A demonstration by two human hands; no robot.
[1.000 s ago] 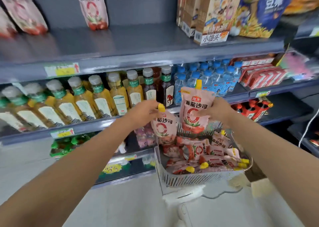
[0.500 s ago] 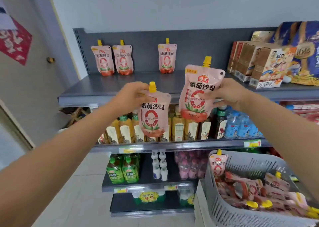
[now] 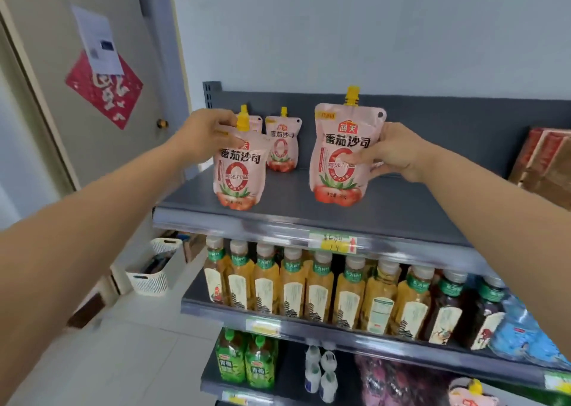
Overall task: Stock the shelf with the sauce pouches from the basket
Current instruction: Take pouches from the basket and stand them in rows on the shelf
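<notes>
Pink pouches [image 3: 239,171] between curled fingers [image 3: 360,158]

Pale wall [image 3: 340,35], beige door [image 3: 43,44], white tiled floor [image 3: 139,350].

Both arms extended forward, upward; left hand [image 3: 207,135], right hand [image 3: 394,152] curled in grip.

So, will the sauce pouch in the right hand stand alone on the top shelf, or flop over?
It probably stands: the held pouch looks plump with a broad base, and the back pouch stands upright. Soft film, it likely yields under the right hand. Taller than wide, it might tip if nudged.
</notes>
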